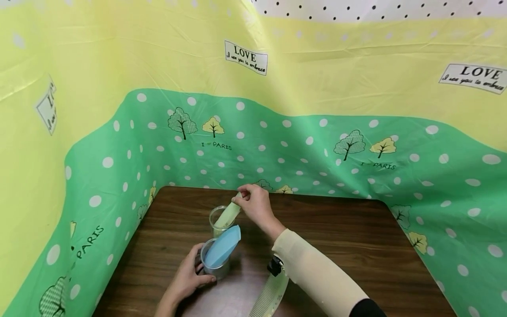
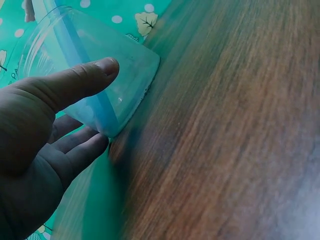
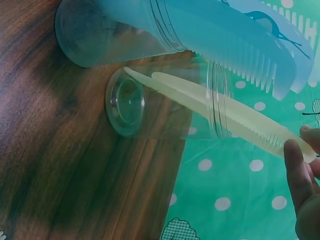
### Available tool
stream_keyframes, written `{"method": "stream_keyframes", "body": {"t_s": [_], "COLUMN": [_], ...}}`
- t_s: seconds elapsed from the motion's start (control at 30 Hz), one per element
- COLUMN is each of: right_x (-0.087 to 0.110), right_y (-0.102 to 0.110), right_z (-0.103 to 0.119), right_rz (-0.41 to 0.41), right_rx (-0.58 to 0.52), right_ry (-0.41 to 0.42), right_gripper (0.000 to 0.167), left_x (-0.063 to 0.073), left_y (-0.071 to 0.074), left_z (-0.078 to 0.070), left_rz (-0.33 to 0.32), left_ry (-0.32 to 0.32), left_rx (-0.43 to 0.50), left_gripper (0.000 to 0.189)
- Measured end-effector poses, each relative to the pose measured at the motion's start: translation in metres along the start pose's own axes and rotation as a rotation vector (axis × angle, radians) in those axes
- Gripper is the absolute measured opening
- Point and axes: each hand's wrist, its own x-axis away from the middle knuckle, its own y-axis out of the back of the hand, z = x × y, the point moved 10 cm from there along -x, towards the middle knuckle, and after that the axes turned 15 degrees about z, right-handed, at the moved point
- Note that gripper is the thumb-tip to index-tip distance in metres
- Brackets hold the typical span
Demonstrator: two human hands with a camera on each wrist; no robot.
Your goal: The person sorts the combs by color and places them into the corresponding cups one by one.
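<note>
My left hand (image 1: 189, 274) wraps its thumb and fingers around a clear plastic jar (image 1: 219, 269) standing on the table. Blue combs (image 1: 223, 247) lean in that jar, their upper ends above the rim; the right wrist view shows their teeth. Beyond it is a second clear plastic jar (image 3: 200, 120). My right hand (image 1: 256, 204) pinches the upper end of a pale yellow comb (image 3: 250, 127) that slants down into this second jar. Whether a second yellow comb is inside I cannot tell. Another pale yellow-green comb (image 1: 269, 296) lies on the table below my right forearm.
The brown wood-grain table (image 1: 336, 246) is bordered at the back and sides by a green and yellow printed cloth (image 1: 293, 145). The two jars stand close together. A small black device (image 1: 275, 266) is worn at my right wrist, above the lying comb.
</note>
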Motion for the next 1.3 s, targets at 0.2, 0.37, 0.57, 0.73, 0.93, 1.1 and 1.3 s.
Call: {"method": "stream_keyframes", "body": {"t_s": [0.2, 0.37, 0.57, 0.73, 0.93, 1.1, 1.3], "right_x": [0.0, 0.001, 0.003, 0.004, 0.005, 0.005, 0.007], "right_y": [0.0, -0.001, 0.0, -0.001, -0.003, -0.001, 0.004], "right_z": [0.003, 0.002, 0.001, 0.001, -0.001, -0.004, -0.009], "right_rz": [-0.006, -0.005, 0.004, 0.017, 0.023, 0.017, 0.002], "right_rx": [0.0, 0.021, 0.021, 0.018, 0.011, 0.007, 0.013], "right_ry": [-0.009, -0.017, -0.009, -0.013, -0.026, -0.009, 0.006], "right_gripper": [0.026, 0.026, 0.027, 0.028, 0.028, 0.027, 0.027], "left_x": [0.001, 0.004, 0.006, 0.005, 0.004, 0.005, 0.004], "left_y": [-0.002, -0.004, -0.005, -0.005, -0.003, -0.002, -0.001], "left_z": [-0.004, -0.007, -0.008, -0.014, -0.013, -0.012, -0.013], "left_rz": [-0.005, -0.028, -0.045, -0.058, -0.074, -0.074, -0.071], "left_ry": [-0.013, -0.047, -0.048, -0.071, -0.042, -0.019, -0.023], "left_rx": [0.028, 0.01, -0.005, -0.026, -0.059, -0.1, -0.101], "left_gripper": [0.1, 0.099, 0.106, 0.107, 0.104, 0.105, 0.105]}}
